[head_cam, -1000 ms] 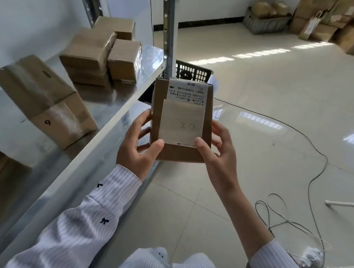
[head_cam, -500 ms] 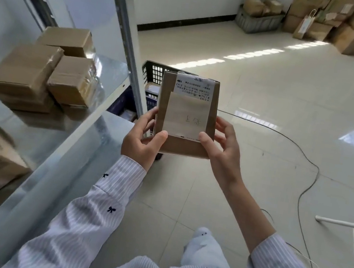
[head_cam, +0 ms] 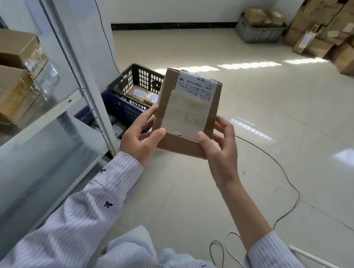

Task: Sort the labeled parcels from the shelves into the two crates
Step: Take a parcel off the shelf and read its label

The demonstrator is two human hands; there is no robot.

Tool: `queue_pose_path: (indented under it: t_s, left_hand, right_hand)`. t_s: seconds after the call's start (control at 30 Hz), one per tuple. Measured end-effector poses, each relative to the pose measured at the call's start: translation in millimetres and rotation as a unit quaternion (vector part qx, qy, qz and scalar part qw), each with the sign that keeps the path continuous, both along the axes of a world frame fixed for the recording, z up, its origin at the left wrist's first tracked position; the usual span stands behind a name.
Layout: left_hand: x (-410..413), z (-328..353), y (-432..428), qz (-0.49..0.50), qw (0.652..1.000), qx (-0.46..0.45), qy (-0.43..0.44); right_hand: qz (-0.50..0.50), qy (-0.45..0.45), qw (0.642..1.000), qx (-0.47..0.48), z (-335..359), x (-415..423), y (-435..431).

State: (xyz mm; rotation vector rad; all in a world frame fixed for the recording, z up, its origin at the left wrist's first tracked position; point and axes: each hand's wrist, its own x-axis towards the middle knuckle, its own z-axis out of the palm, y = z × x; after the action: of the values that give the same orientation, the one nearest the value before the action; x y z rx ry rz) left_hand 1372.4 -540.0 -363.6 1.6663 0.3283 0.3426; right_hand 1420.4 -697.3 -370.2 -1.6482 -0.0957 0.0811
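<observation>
- Currently clamped from both sides and held in the air at mid view: brown cardboard parcel [head_cam: 186, 114] with a white printed label and a handwritten paper slip, with the left hand [head_cam: 140, 136] curled round its nine o'clock edge and the right hand [head_cam: 221, 146] round its three o'clock edge, both thumbs pressed on the front face.
- Gripped low, near the bottom corners only; likely to tip away or slide out on early release by either hand.
- Could end in the wrong bin: black perforated plastic crate [head_cam: 141, 78] at ten o'clock from the parcel, dark blue plastic crate [head_cam: 124, 106] just beside it at nine o'clock, no sorting mark visible on either.
- Might be misread: label apparently upside down to the wearer, handwriting on the slip faint.
- Risks a trip on the thin black cable [head_cam: 283, 169], looping over the glossy tiled floor from three to five o'clock, near the feet.
- Risks a knock against the grey metal shelf upright [head_cam: 79, 79] at nine o'clock, close to the path toward the crates.
- Hidden: right part of the black crate behind the parcel, much of the blue crate behind the upright, fingers behind the parcel.
- Cut off at the frame edge: taped brown cardboard boxes [head_cam: 1, 91] on the shelf at nine o'clock.
- Too small or blurred to read: printed label text, handwritten characters.
</observation>
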Motion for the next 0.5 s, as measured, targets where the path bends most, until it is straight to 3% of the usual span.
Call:
queue_pose_path:
  t_s: [0.1,0.23,0.37,0.5]
  left_hand:
    - [27,1,1,-0.027,0.999,0.005,0.028]
    - [70,-9,7,-0.078,0.991,-0.093,0.051]
    - [121,-17,23,-0.043,0.982,-0.177,0.055]
    - [181,-4,61,-0.025,0.980,-0.182,0.076]
  right_hand:
    - [-0.005,0.015,1.000,0.012,-4,26,-3]
    - [-0.005,0.042,0.998,0.046,-13,63,3]
    - [-0.006,0.082,0.994,0.076,-16,109,16]
    - [-0.012,0.129,0.988,0.087,-10,175,26]
